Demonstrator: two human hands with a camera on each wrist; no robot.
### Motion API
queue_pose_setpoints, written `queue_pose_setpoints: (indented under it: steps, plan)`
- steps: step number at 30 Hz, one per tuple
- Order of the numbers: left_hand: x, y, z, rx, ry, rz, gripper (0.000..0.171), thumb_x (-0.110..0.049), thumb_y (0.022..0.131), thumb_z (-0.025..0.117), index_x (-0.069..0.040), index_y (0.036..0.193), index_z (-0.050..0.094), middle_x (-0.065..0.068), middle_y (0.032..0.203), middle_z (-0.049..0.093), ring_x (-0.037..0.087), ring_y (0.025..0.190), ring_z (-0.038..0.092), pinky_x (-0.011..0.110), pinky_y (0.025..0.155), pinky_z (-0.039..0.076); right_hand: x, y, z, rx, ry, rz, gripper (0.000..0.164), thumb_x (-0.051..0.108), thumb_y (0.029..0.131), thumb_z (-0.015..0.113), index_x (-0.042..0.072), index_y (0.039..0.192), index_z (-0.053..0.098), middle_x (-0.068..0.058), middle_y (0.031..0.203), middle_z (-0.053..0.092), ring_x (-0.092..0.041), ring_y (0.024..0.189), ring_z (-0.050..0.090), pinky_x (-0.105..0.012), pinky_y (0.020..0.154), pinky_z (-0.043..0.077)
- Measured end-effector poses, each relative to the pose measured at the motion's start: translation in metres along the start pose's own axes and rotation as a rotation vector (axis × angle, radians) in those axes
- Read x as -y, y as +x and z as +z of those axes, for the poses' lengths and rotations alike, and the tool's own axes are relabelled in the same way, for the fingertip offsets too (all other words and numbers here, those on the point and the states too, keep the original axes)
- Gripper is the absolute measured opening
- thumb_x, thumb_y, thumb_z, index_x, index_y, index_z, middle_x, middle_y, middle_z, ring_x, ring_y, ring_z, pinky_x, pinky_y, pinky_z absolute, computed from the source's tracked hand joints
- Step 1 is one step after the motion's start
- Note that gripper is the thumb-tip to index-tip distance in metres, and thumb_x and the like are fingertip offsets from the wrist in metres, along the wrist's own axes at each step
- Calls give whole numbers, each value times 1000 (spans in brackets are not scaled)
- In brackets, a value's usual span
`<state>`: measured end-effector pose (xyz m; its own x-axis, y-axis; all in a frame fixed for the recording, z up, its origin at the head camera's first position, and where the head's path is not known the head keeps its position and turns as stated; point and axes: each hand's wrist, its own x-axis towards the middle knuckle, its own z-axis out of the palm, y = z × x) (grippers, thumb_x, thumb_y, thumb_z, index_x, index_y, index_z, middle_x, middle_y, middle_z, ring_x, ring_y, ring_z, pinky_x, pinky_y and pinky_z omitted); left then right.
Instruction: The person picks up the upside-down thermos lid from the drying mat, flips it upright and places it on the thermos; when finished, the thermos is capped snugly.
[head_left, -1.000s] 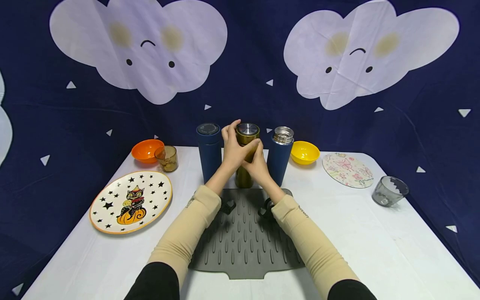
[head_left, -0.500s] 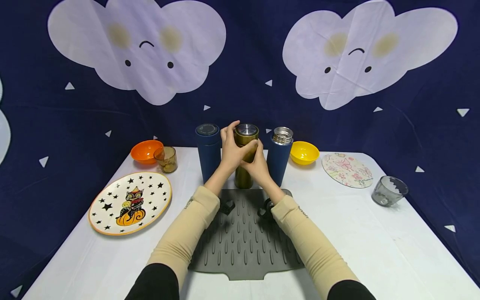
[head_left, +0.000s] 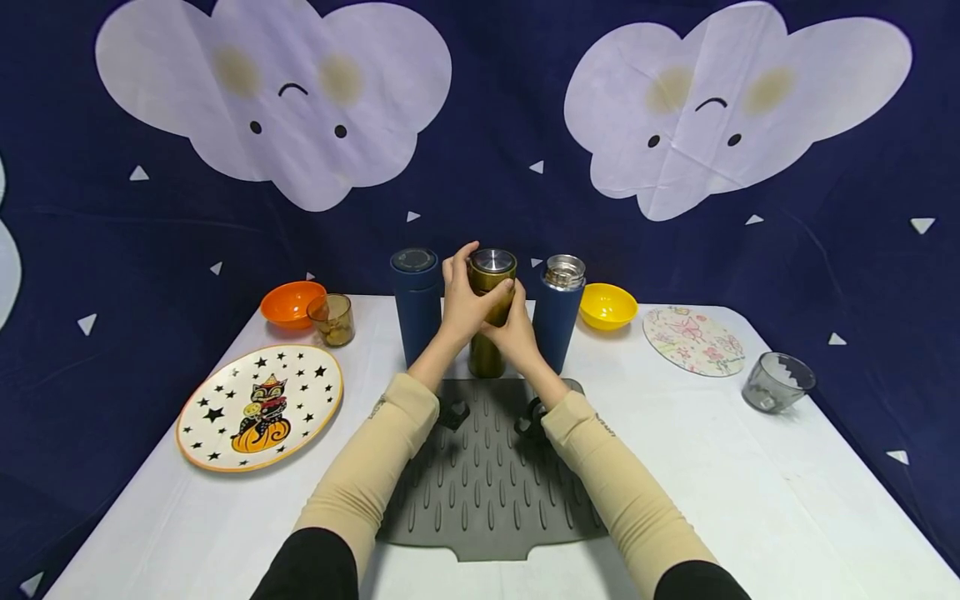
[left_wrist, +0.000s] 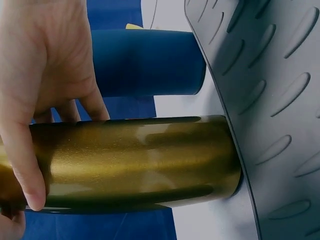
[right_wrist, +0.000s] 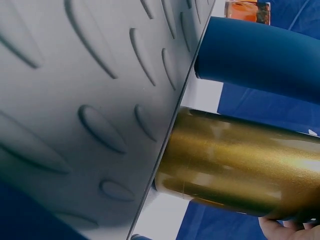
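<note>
A gold vacuum flask (head_left: 491, 354) with a silver-topped lid (head_left: 492, 262) stands upright on the white table, just behind the grey mat. My left hand (head_left: 465, 300) grips its upper part, thumb across the front and fingers round the left side near the lid. Lower down, my right hand (head_left: 516, 332) holds the flask's body from the right. In the left wrist view my right hand (left_wrist: 47, 70) lies across the gold flask (left_wrist: 140, 162), its thumb in front and fingers behind. Only a few fingertips of the right hand (right_wrist: 285, 229) show beside the flask (right_wrist: 235, 162) in the right wrist view.
A lidded blue flask (head_left: 417, 312) stands left and a lidless one (head_left: 558, 321) right, both close. The ridged grey mat (head_left: 487, 492) lies in front. Around are a plate (head_left: 262, 408), orange bowl (head_left: 288, 302), amber cup (head_left: 337, 325), yellow bowl (head_left: 607, 308), round board (head_left: 693, 340) and grey glass (head_left: 776, 385).
</note>
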<state>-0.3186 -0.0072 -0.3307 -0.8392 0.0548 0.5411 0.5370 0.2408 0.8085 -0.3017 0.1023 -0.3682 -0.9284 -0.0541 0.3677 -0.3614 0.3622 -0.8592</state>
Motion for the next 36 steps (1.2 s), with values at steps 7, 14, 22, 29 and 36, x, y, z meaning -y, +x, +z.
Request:
queue_pose_setpoints:
  steps: [7, 14, 22, 29, 36]
  plan:
    - [2, 0, -2, 40, -43, -2, 67, -22, 84, 55, -15, 143, 27, 14, 138, 39, 27, 120, 44, 42, 97, 39, 0, 0, 0, -3, 10, 4, 90, 13, 82, 70, 8, 146, 7, -20, 143, 30, -32, 128, 36, -46, 103, 32]
    - [0, 0, -1, 12, 12, -6, 77, -26, 81, 70, -17, 144, 27, 16, 131, 34, 28, 114, 42, 42, 93, 41, 0, 0, 0, -3, 2, -4, 91, 10, 81, 70, 6, 145, 6, -20, 146, 26, -32, 132, 31, -46, 106, 27]
    - [4, -1, -3, 45, -31, -9, 69, -21, 85, 58, -20, 145, 25, 12, 139, 37, 27, 118, 45, 42, 95, 41, -1, 1, 1, -4, 9, 1, 90, 12, 81, 70, 8, 146, 7, -20, 143, 30, -31, 129, 35, -45, 104, 30]
    - [3, -1, -2, 22, 17, 5, 74, -21, 82, 68, -17, 144, 26, 16, 129, 36, 27, 112, 44, 41, 92, 42, 0, 0, 0, 4, 7, -1, 90, 12, 82, 69, 8, 146, 6, -20, 145, 27, -31, 132, 31, -46, 106, 28]
    - [5, -2, -3, 47, -34, -8, 70, -22, 83, 58, -19, 144, 25, 11, 139, 37, 27, 116, 46, 43, 94, 41, -1, 0, 0, 4, 11, 0, 90, 11, 82, 69, 8, 146, 6, -21, 143, 29, -33, 128, 35, -47, 104, 31]
